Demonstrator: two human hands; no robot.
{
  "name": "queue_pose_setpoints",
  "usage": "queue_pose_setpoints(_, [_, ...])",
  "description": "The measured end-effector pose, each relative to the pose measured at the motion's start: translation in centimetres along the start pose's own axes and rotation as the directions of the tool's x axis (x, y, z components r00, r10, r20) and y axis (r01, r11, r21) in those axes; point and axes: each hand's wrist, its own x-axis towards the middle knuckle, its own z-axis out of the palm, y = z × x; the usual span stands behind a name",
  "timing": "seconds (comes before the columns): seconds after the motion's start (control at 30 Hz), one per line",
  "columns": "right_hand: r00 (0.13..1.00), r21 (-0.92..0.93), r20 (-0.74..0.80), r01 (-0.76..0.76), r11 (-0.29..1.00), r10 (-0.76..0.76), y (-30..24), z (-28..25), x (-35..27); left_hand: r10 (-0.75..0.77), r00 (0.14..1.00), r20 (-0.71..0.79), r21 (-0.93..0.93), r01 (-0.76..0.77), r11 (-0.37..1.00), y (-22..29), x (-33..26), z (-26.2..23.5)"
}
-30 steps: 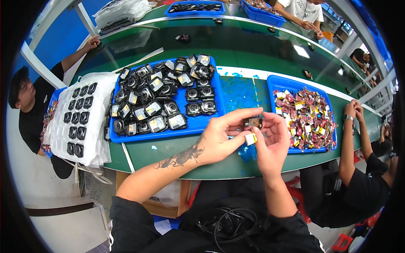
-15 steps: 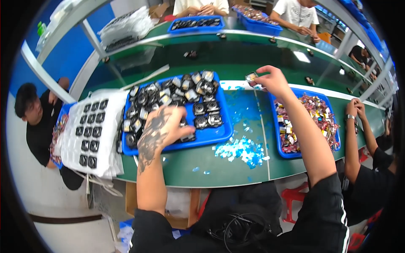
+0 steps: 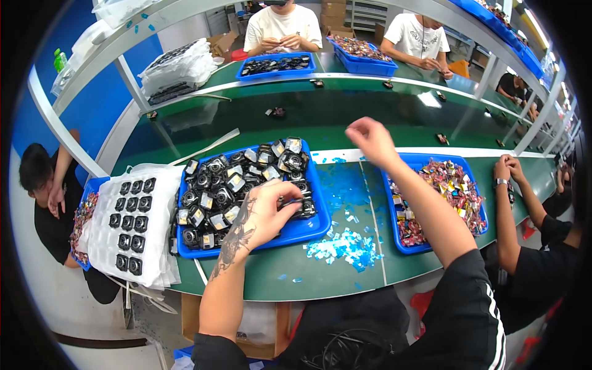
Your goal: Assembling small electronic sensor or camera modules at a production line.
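Head view: left hand (image 3: pixel 266 213) pinches a black part (image 3: pixel 295 201) over the blue tray (image 3: pixel 308 229); right hand (image 3: pixel 369 139) hangs loosely curled, grip empty.

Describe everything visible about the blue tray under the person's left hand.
The blue tray is a shallow rectangular plastic bin lying flat on the green bench. It is heaped with small black parts, several with silvery faces. The left hand reaches in over its right front corner, fingertips on a part. Pale blue scraps lie beside its right edge.

Green-topped workbench (image 3: pixel 320 280), white strip along its far edge. Carried on it: two blue plastic trays (image 3: pixel 308 229) (image 3: pixel 404 246), stacked white moulded trays (image 3: pixel 105 240), scattered pale blue film scraps (image 3: pixel 342 246).
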Motion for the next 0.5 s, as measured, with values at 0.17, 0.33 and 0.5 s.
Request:
queue_pose_setpoints(0.17, [0.820, 0.466, 0.572, -0.299, 0.833, -0.026, -8.5, -0.4, -11.0, -0.211, 0.977, -0.015, -0.574, 0.164, 0.802, 1.3, 0.4, 4.0])
queue_pose_setpoints(0.33, [0.852, 0.625, 0.463, -0.508, 0.593, 0.243, -9.3, -1.3, -14.5, -0.204, 0.979, 0.013, -0.867, 0.112, 0.486, 2.7, -0.3, 7.0])
queue_pose_setpoints(0.5, [0.878, 0.382, 0.443, -0.367, 0.848, 0.180, -7.0, -4.2, -12.5, -0.212, 0.976, 0.056, -0.887, 0.146, 0.438, 2.0, -0.8, 8.5])
